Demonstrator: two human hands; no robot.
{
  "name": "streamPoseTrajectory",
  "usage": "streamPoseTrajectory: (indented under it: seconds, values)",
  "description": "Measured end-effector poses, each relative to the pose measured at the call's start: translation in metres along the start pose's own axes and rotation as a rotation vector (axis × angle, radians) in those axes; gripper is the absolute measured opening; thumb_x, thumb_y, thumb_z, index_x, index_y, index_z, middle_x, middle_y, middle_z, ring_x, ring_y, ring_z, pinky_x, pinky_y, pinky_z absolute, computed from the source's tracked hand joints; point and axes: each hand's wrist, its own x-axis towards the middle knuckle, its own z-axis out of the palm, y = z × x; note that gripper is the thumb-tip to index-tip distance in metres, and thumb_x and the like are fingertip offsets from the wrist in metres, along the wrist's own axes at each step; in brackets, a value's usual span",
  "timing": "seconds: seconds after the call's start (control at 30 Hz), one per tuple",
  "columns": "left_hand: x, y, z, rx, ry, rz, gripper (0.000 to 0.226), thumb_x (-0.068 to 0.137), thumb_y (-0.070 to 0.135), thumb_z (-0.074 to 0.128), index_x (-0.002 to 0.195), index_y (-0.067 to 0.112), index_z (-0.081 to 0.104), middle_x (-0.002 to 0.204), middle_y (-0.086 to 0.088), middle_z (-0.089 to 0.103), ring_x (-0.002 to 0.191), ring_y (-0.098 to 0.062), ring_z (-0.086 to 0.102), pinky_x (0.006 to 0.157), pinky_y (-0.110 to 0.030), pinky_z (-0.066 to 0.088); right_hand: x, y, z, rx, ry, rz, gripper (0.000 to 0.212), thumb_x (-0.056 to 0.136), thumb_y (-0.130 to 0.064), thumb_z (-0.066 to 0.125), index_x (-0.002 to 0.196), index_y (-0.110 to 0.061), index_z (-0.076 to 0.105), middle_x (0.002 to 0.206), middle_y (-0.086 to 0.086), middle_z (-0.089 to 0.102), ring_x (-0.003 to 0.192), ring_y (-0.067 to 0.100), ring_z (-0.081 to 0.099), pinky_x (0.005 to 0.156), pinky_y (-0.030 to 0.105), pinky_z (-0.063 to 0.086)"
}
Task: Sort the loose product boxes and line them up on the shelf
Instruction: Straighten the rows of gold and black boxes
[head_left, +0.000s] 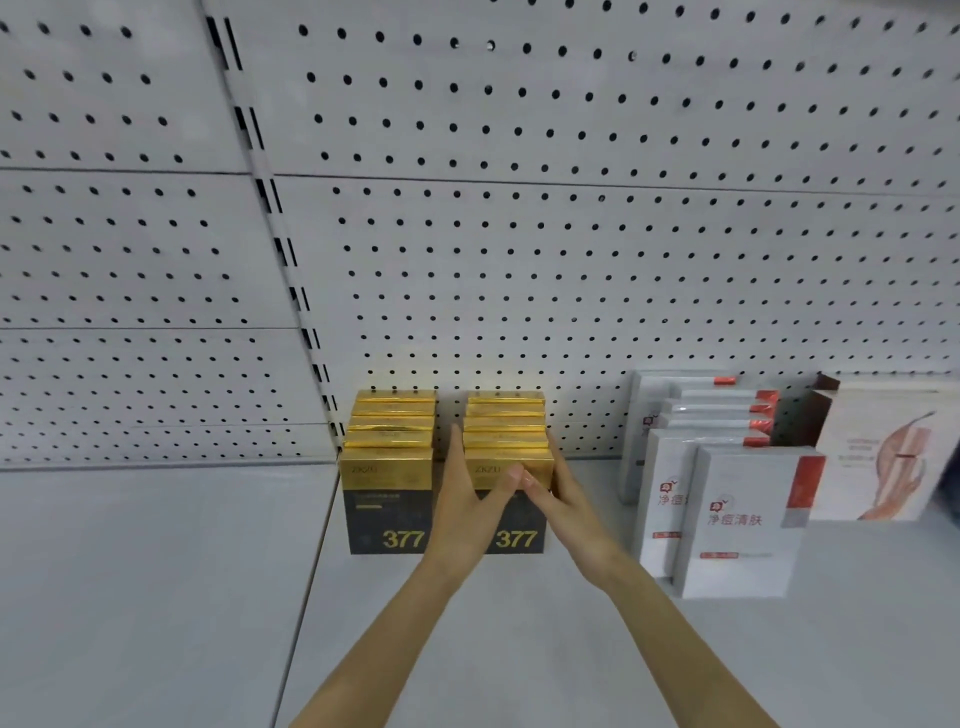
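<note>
**Squaring the right row of gold boxes: both palms flat**

Two rows of glossy cartons stand front to back on the grey matte shelf (156, 571), against the pegboard back panel (571, 234). This panel is painted sheet metal with a regular grid of round holes. Each carton is a flat rectangle, with a metallic gold top and upper face and a black lower face printed "377" in gold.

The left row (389, 467) stands untouched. A narrow gap separates it from the right row (506, 431).

My left hand (457, 499) lies in that gap, fingers straight along the right row's left side. My right hand (566, 499) lies flat against the row's right side, fingers also straight. My thumbs meet across the gold band of the front box (514, 538). Neither hand is clenched or wrapped round anything; both are extended and bracket the row between them.

To the right, apart from the gold rows, stand white boxes (743, 525). They are smooth, with red side strips and red print, and overlap in staggered rows. Just beyond them is a pale box (883, 452) with a reddish drawing on its face.
</note>
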Motion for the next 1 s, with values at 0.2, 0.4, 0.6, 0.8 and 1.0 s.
streamPoseTrajectory:
  seconds: [0.2,0.4,0.6,0.8,1.0]
  values:
    - [0.007,-0.004,0.004,-0.108,0.017,-0.03,0.076,0.081,0.06,0.037,0.149,0.043,0.006,0.149,0.018,0.029,0.133,-0.003,0.027,0.102,-0.025,0.025,0.008,0.006,0.01,0.067,0.021,-0.004,0.075,0.084,-0.064,0.039,0.15,-0.045,0.01,0.148,-0.01,0.039,0.13,0.01,0.045,0.099,0.026,0.047]
    - [0.009,-0.007,-0.003,-0.152,-0.028,-0.021,0.072,0.078,0.055,0.051,0.14,0.054,0.013,0.141,0.019,0.04,0.129,0.0,0.036,0.106,-0.025,0.03,0.011,0.005,0.002,0.031,-0.01,-0.001,0.069,0.091,-0.043,0.045,0.149,-0.043,0.008,0.129,-0.02,0.05,0.102,-0.011,0.059,0.072,0.01,0.05]
    - [0.012,-0.015,-0.009,-0.193,-0.06,-0.053,0.072,0.081,0.053,0.05,0.144,0.049,0.017,0.139,0.02,0.041,0.133,-0.005,0.034,0.113,-0.034,0.03,0.014,0.005,-0.007,-0.01,-0.016,0.015,0.073,0.088,-0.038,0.057,0.149,-0.039,0.018,0.138,-0.01,0.05,0.117,0.001,0.053,0.076,0.01,0.049]
    - [0.015,-0.02,0.0,-0.215,-0.085,-0.07,0.074,0.082,0.053,0.048,0.147,0.048,0.011,0.136,0.026,0.038,0.127,0.001,0.03,0.104,-0.026,0.025,0.017,0.004,-0.018,-0.064,-0.043,0.032,0.077,0.082,-0.047,0.064,0.148,-0.039,0.026,0.137,-0.014,0.053,0.129,0.008,0.047,0.103,0.028,0.044]
    - [0.018,-0.026,0.001,-0.222,-0.109,-0.051,0.076,0.085,0.053,0.047,0.148,0.048,0.003,0.138,0.027,0.035,0.125,0.005,0.031,0.104,-0.023,0.024,0.016,0.0,-0.015,-0.138,-0.105,0.035,0.075,0.087,-0.047,0.049,0.152,-0.036,0.012,0.135,-0.015,0.052,0.12,-0.002,0.052,0.088,0.012,0.047]
